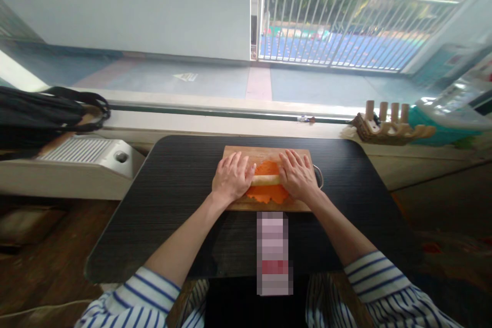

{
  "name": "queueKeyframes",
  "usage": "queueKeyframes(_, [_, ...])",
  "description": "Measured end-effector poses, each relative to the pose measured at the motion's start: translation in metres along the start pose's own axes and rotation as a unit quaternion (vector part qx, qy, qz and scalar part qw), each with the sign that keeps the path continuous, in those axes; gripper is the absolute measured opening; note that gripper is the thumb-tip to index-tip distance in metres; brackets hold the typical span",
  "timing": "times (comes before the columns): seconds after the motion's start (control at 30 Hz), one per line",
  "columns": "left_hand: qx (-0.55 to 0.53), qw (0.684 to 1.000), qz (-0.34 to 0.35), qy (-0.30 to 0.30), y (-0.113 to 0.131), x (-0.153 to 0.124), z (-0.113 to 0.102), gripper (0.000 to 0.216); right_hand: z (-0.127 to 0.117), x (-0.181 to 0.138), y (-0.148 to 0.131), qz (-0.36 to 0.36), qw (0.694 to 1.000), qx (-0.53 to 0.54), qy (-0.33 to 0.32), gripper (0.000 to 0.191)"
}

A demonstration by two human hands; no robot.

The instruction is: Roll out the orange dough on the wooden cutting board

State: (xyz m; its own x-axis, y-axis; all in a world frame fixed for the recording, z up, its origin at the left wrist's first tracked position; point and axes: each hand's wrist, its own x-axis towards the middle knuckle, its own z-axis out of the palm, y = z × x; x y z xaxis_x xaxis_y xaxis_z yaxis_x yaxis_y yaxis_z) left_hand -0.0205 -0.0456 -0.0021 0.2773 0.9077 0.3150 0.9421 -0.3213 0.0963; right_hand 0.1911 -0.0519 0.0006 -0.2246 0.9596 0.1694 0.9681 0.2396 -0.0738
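A wooden board (pixel 242 152) lies on the far middle of a dark table (pixel 172 189). A flat patch of orange dough (pixel 269 193) is spread on the board. A pale wooden rolling pin (pixel 266 180) lies across the dough. My left hand (pixel 231 177) rests palm down on the pin's left end, fingers stretched out. My right hand (pixel 297 175) lies the same way on the pin's right end. Both hands press flat on the pin without wrapping round it.
A metal ring (pixel 319 174) sticks out from the board's right side. On the ledge stand a wooden rack with pegs (pixel 388 125) at the right and a black bag (pixel 42 113) over a white appliance (pixel 84 156) at the left. A window with railings is beyond.
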Motion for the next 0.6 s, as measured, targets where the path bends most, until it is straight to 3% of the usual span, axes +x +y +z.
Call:
queueKeyframes(0.3, [-0.002,0.998,0.050,0.035,0.003,-0.028,-0.005,0.054,-0.002,-0.034,0.000,-0.049,0.998,0.021,0.026,0.050])
queueKeyframes(0.6, [-0.021,0.992,0.118,0.042,-0.012,-0.058,-0.015,0.055,0.008,-0.061,0.011,-0.145,0.983,0.079,0.081,0.045])
